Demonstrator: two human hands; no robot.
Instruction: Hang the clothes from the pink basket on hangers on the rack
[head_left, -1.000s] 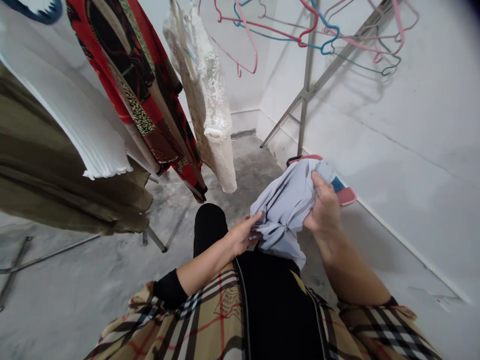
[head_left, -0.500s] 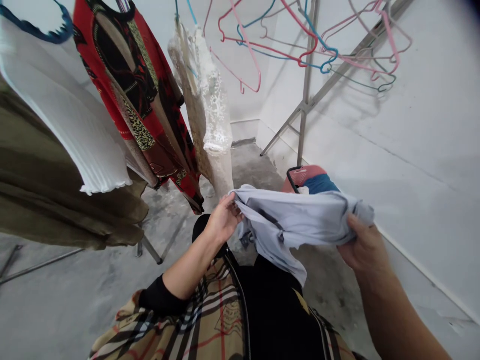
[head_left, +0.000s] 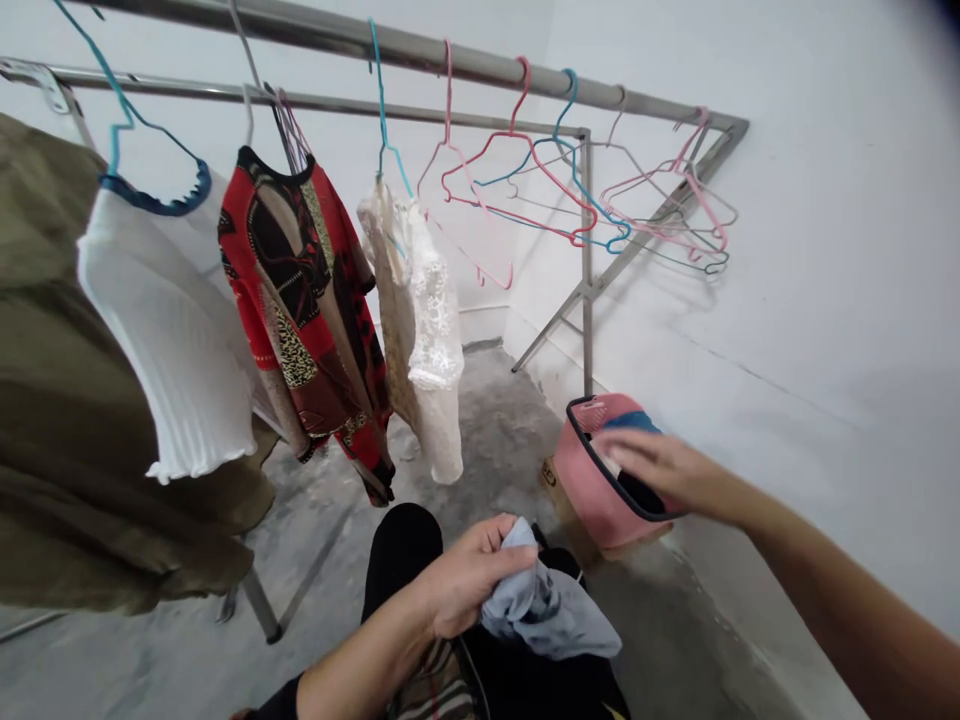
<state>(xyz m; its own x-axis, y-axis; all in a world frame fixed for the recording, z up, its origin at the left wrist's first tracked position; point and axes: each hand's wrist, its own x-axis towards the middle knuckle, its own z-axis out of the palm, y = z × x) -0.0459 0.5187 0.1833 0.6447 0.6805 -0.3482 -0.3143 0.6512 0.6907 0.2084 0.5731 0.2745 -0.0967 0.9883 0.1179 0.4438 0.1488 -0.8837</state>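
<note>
The left hand [head_left: 476, 575] closes around a bunched light-blue garment [head_left: 551, 610], gathering it close to the person's body and clear of the concrete floor [head_left: 495, 420]. The open right hand [head_left: 649, 465] extends to the right, its fingers [head_left: 622, 450] spread over a pink plastic basket [head_left: 589, 490], which sits within arm's reach beside the white wall [head_left: 840, 250].
</note>
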